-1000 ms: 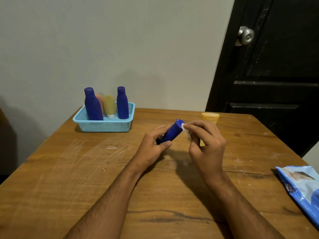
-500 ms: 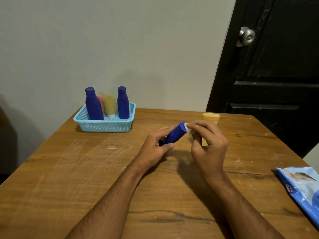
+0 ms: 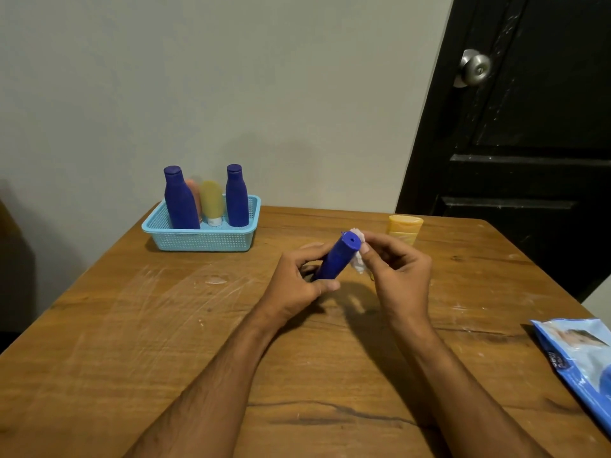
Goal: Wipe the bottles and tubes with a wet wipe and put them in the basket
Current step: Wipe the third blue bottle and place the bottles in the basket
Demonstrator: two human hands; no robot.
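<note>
My left hand [image 3: 297, 282] grips the lower end of a dark blue tube [image 3: 337, 259], tilted with its cap end up and to the right above the table's middle. My right hand [image 3: 396, 272] pinches a crumpled white wet wipe [image 3: 358, 264] against the tube's right side near the cap. A light blue basket [image 3: 201, 239] stands at the back left and holds two blue bottles [image 3: 180, 200], a yellow tube [image 3: 211, 203] and a partly hidden pink tube [image 3: 194, 193]. A yellow tube [image 3: 405, 228] stands cap-down behind my right hand.
A blue wet wipe pack [image 3: 582, 361] lies at the table's right edge. The wooden table [image 3: 132, 325] backs onto a grey wall. A black door with a metal knob [image 3: 472, 67] stands at the right.
The blue tube has tilted more upright, so its cap end faces the camera. The wipe has slid from the cap tip down along the tube's right side.
</note>
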